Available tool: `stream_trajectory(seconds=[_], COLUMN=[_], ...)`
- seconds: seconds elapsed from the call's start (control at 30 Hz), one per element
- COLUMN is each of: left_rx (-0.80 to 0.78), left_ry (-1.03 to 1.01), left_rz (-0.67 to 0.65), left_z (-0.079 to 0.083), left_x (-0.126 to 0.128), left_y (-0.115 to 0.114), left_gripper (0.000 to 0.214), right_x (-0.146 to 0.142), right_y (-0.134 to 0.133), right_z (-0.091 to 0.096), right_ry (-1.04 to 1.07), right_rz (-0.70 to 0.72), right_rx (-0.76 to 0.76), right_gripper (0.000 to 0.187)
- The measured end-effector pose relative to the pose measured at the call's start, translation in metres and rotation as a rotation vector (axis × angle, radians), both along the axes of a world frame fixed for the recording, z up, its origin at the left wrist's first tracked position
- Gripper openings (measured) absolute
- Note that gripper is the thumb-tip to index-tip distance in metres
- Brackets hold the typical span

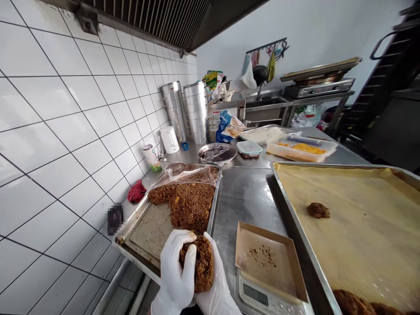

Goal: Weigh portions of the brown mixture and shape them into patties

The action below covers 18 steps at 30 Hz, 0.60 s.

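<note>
My left hand (175, 271) and my right hand (215, 288), both in white disposable gloves, press a rough ball of crumbly brown filling (201, 264) between them. They hover at the near edge of a steel baking tray (149, 234), which holds a larger mound of the same filling (183, 205) under a turned-back plastic film (185, 175). To the right, a digital kitchen scale (255, 295) carries a brown paper tray (264, 258) with crumbs on it. A large steel tray lined with a yellow pastry sheet (348, 232) holds a small brown ball (318, 210), with more brown lumps (354, 304) at its near edge.
A steel worktable (243, 201) runs along a white tiled wall (65, 131). On it are a red cloth (137, 191), a white kettle (169, 140), a covered plate (217, 153), and a plastic tub (302, 148). Steel pots (195, 111) and a sink (262, 105) stand beyond.
</note>
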<state>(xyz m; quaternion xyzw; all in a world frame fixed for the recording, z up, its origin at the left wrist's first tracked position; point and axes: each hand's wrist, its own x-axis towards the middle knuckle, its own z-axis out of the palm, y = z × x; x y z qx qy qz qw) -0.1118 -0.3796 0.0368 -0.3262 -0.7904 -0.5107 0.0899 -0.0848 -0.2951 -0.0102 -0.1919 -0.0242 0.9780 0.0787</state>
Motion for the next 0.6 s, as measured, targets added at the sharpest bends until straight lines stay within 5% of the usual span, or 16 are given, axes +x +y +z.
stream_trajectory(seconds=[0.17,0.37,0.47,0.6], left_rx=[-0.109,-0.005,-0.045,-0.007], left_ry=[0.047,0.228,0.256,0.056], left_rz=[0.095,0.308,0.178,0.032], left_z=[-0.006,0.002,0.014,0.01], left_x=[0.0,-0.024,-0.023,-0.022], left_y=[0.001,-0.003,-0.009,-0.018], left_gripper=[0.03,0.019,0.011,0.038], right_x=[-0.003,-0.019,-0.019,-0.009], right_y=[-0.005,0.002,0.015,0.028], right_z=[0.0,0.041,0.049,0.043], right_ry=[-0.044,-0.011,-0.007,0.046], right_rz=[0.024,0.148,0.135,0.146], right_rx=[-0.046,0.163,0.174,0.175], right_gripper=[0.019,0.04,0.045,0.049])
